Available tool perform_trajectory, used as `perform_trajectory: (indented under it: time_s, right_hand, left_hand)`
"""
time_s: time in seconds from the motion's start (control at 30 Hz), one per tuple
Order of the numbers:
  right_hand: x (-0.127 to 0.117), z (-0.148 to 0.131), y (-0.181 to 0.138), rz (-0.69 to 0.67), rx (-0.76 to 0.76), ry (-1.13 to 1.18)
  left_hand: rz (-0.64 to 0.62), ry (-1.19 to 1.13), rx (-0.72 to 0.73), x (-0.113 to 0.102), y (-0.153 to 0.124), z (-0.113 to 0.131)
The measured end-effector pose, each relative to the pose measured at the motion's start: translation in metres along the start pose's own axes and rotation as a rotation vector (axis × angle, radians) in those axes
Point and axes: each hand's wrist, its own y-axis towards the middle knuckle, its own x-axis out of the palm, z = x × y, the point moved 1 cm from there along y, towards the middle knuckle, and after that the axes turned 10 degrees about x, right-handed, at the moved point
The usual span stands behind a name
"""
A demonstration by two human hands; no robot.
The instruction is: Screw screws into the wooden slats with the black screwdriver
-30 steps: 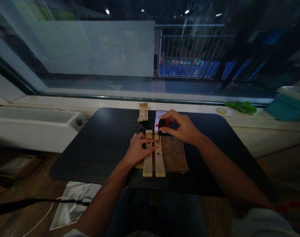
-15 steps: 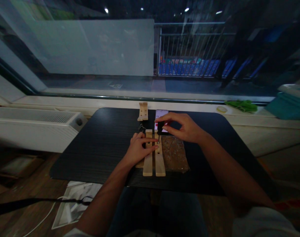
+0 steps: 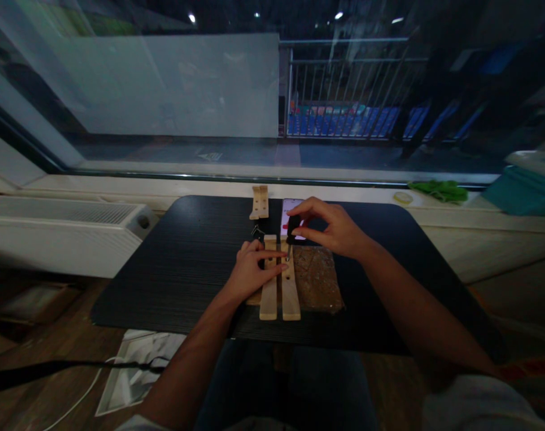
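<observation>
Two pale wooden pieces with holes, a left one [image 3: 268,299] and a right one [image 3: 291,299], lie side by side across a brown, plastic-wrapped slab. My left hand [image 3: 250,272] rests over the left piece. Its index finger and thumb are stretched apart, their tips on the right piece on either side of a small shiny metal bit, perhaps a screw head. Between thumb and fingers, my right hand [image 3: 332,230] pinches the black handle of a screwdriver [image 3: 293,226]. The thin shaft points down, nearly upright, at that metal bit.
Beneath the wood lies the brown slab [image 3: 319,278] on a black table [image 3: 164,269]. Behind are a lit phone [image 3: 290,208], more wooden pieces [image 3: 259,202] and a small dark object with metal wire [image 3: 257,232]. A radiator [image 3: 75,230] stands left; greens [image 3: 440,191] lie on the sill.
My right hand and the screwdriver handle have shifted slightly right, and the fingers have turned a little around the handle. My left hand and the wooden pieces stay in place.
</observation>
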Motion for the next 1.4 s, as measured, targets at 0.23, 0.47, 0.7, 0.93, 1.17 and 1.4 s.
perform_trajectory:
  time_s: [0.23, 0.47, 0.7, 0.93, 1.17, 1.4]
  right_hand:
    - [0.001, 0.003, 0.0, 0.017, 0.018, -0.002]
    - [0.004, 0.005, 0.001, 0.042, 0.036, -0.022]
    - [0.006, 0.007, 0.001, 0.068, 0.013, -0.028]
    - [0.008, 0.003, 0.002, 0.055, -0.094, -0.088]
    - [-0.002, -0.004, 0.0, -0.018, -0.138, -0.113]
    - [-0.005, -0.001, 0.0, -0.025, -0.118, -0.106]
  left_hand:
    - [-0.017, 0.006, -0.01, -0.002, 0.001, 0.002]
    - [-0.016, 0.008, -0.007, -0.001, 0.0, 0.002]
    - [-0.003, -0.004, -0.004, -0.001, 0.0, 0.003]
    - [0.007, 0.002, 0.002, 0.0, 0.0, 0.002]
    - [0.001, 0.013, 0.001, -0.001, 0.0, 0.002]
    - [0.012, 0.006, 0.005, 0.001, 0.0, 0.001]
